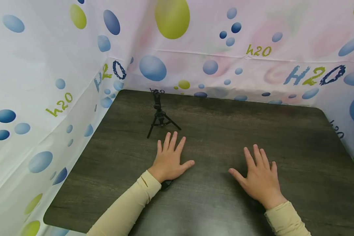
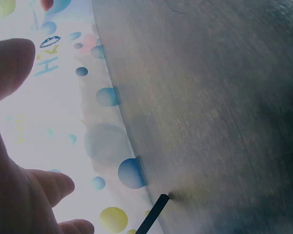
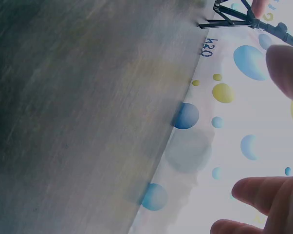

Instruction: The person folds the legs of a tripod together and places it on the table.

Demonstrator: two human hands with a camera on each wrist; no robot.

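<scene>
Both hands are held over a dark wood-grain table (image 1: 212, 131), fingers spread and palms down. The left hand (image 1: 168, 162) is just in front of a small black tripod (image 1: 159, 114), apart from it and holding nothing. Over the right half of the table, the right hand (image 1: 261, 180) has its thumb pointing inward and grips nothing. In the left wrist view, one tripod leg (image 2: 154, 212) shows near the bottom. The right wrist view has the tripod (image 3: 251, 20) at the top, with fingertips (image 3: 253, 190) at the lower right.
White curtains (image 1: 194, 59) printed with blue and green bubbles and "H2O" lettering hang behind the table and along its left and right sides. A dark device (image 1: 166, 185) is partly visible under the left wrist.
</scene>
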